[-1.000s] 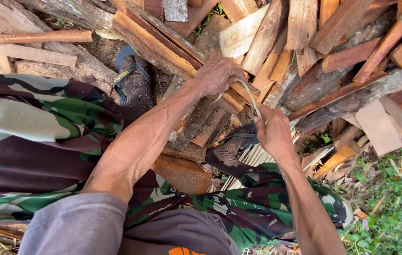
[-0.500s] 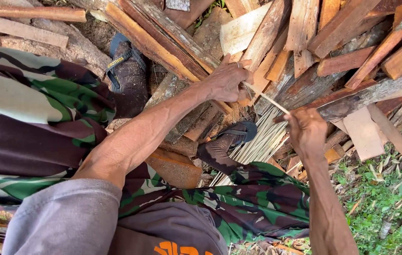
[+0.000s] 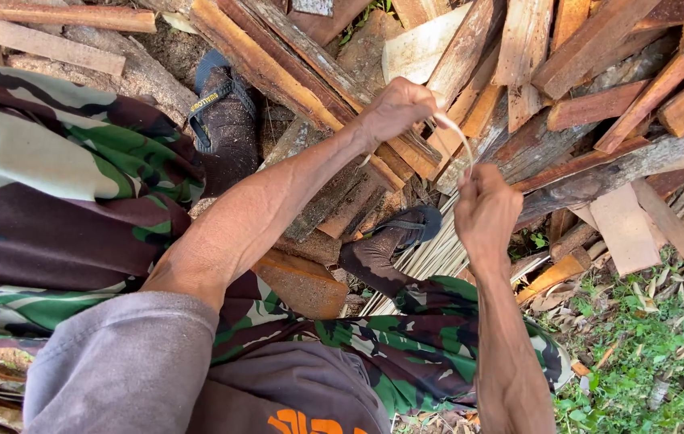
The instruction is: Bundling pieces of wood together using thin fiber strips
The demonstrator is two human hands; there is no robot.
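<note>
Since the earlier frame your right hand (image 3: 485, 210) has been rising and closing in toward your left hand (image 3: 396, 108), and the thin pale strip (image 3: 461, 137) between them, nearly straight half a second ago, is now bowing into a short arc.

Largest in view, the heap of split wood planks (image 3: 575, 72) is filling the upper half of the picture, its reddish and pale boards lying crossed at many angles. Your legs in camouflage trousers (image 3: 60, 169) are spreading across the left and bottom, and the grey shirt (image 3: 125, 370) is showing at the lower edge. Grass and dry leaves (image 3: 647, 337) are covering the ground at lower right.

Your left foot in a sandal (image 3: 225, 120) is resting on the wood at upper left; your right foot in a sandal (image 3: 394, 241) is resting lower, just beside a bundle of thin pale sticks (image 3: 430, 261) that is lying among the boards under your right hand.

Your left hand is reaching out over the planks, its grip closing narrowly around one end of the strip. Your right hand is holding up below and to the right of it, its fingers pinching tight on the other end. The strip is curving from the left fist over to the top of the right hand, hanging in the air above the woodpile and touching nothing but your two hands.
</note>
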